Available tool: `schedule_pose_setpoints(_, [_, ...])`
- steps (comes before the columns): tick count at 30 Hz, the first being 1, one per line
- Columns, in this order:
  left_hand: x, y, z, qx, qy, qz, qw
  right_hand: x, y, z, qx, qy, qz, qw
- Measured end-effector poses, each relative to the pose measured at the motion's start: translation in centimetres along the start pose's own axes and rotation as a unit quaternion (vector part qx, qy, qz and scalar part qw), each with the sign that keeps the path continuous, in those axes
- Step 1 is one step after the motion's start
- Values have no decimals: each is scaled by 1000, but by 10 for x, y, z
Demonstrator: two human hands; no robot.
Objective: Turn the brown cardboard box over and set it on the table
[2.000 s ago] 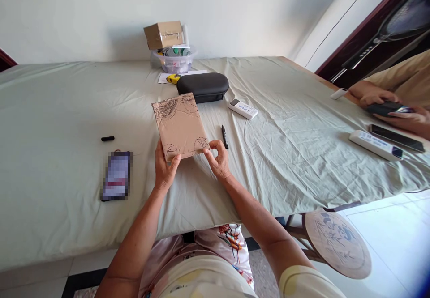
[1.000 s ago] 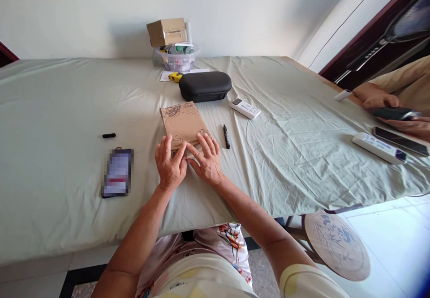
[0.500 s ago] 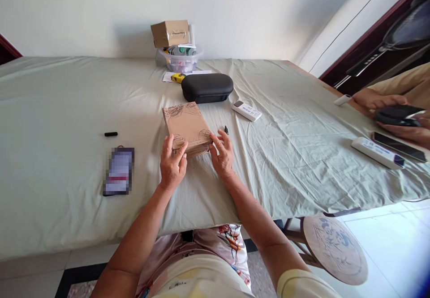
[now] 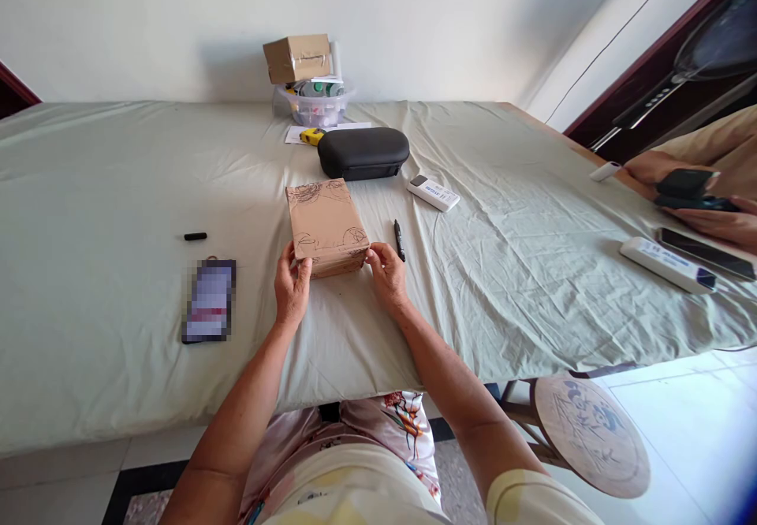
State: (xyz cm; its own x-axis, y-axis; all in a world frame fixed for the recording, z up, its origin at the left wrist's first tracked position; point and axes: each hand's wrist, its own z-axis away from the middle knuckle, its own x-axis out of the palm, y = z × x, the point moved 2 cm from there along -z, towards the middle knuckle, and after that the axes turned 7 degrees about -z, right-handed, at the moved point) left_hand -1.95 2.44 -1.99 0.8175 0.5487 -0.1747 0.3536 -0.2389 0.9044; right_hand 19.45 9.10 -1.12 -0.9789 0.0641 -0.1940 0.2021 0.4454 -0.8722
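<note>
A flat brown cardboard box point(image 4: 326, 214) lies on the cloth-covered table in front of me, with black scribbled loops at the corners of its top. My left hand point(image 4: 292, 290) is closed around the near left corner, its thumb on the front side. At the near right corner, my right hand point(image 4: 387, 274) pinches the edge between thumb and fingers. Just right of the box lies a black marker pen point(image 4: 400, 241), uncapped. A small black cap point(image 4: 195, 236) rests well to the left, above a phone point(image 4: 209, 302) whose screen is blurred.
Behind the box sit a black zip case point(image 4: 363, 154) and a white device point(image 4: 434, 193). A plastic tub point(image 4: 319, 109) holding items, topped by another carton point(image 4: 299, 58), stands by the wall. Another person's hand point(image 4: 710, 221) holds a dark object at right. A round stool point(image 4: 591, 434) is below.
Both hands have slid off the box's top to its near corners and closed on them. The marker pen, partly hidden by my right hand before, now shows whole.
</note>
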Motion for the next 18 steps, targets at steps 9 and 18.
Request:
schedule_pose_setpoints(9, [-2, -5, -4, -20, -24, -1, 1000, 0, 5, -3, 28, -49, 27, 998])
schedule_pose_setpoints(18, [-20, 21, 7, 248, 164, -221, 929, -10, -53, 19, -286, 67, 87, 952])
